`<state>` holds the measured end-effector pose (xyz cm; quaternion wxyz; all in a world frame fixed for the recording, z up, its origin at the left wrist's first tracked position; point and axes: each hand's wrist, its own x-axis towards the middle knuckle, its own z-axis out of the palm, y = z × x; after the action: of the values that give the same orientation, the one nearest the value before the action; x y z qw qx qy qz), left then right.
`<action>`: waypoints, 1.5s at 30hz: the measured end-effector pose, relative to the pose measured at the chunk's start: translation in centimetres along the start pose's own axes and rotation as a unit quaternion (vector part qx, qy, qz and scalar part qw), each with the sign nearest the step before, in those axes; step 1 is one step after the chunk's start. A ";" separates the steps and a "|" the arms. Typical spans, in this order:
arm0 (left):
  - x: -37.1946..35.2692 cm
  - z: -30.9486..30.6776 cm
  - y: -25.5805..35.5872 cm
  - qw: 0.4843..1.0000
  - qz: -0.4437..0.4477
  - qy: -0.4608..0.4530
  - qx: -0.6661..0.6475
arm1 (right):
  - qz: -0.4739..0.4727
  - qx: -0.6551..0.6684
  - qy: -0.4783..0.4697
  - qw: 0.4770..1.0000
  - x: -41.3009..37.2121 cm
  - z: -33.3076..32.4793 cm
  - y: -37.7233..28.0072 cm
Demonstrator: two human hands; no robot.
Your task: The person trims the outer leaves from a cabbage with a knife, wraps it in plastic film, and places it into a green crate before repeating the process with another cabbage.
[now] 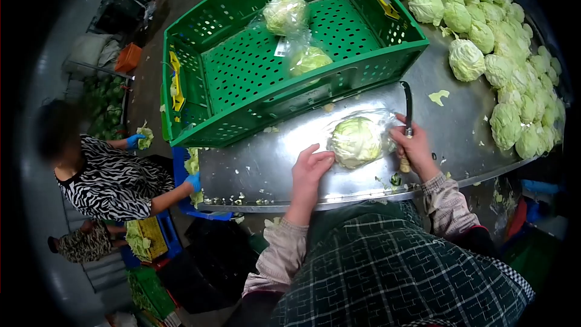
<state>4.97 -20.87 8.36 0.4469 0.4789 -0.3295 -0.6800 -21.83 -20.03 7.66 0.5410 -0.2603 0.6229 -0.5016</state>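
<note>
A pale green cabbage (357, 141) in a clear plastic bag (382, 120) sits on the metal table in front of me. My left hand (310, 172) is at its left side, fingers out, with the thumb tip right at the cabbage. On the other side, my right hand (417, 150) is closed round a knife (408, 109) with a dark curved blade pointing away from me and a light handle. Its thumb and forefinger also pinch the edge of the bag. Just beyond stands a green crate (272, 94) holding two bagged cabbages (285, 14).
A large heap of bare cabbages (481, 36) covers the right of the metal table (266, 172). Leaf scraps (439, 96) lie about. At left, a person in blue gloves (121, 175) handles leaves beside a blue crate (181, 172). Another person (88, 241) is farther off.
</note>
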 end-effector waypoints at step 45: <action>6.1 -1.6 -2.5 0.995 -0.040 0.079 0.045 | -0.012 -0.058 -0.063 0.996 1.4 3.3 2.0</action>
<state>4.91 -25.55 3.53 0.4219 0.5632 -0.3045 -0.6419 -18.72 -21.67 5.60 0.5569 -0.3299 0.6123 -0.4540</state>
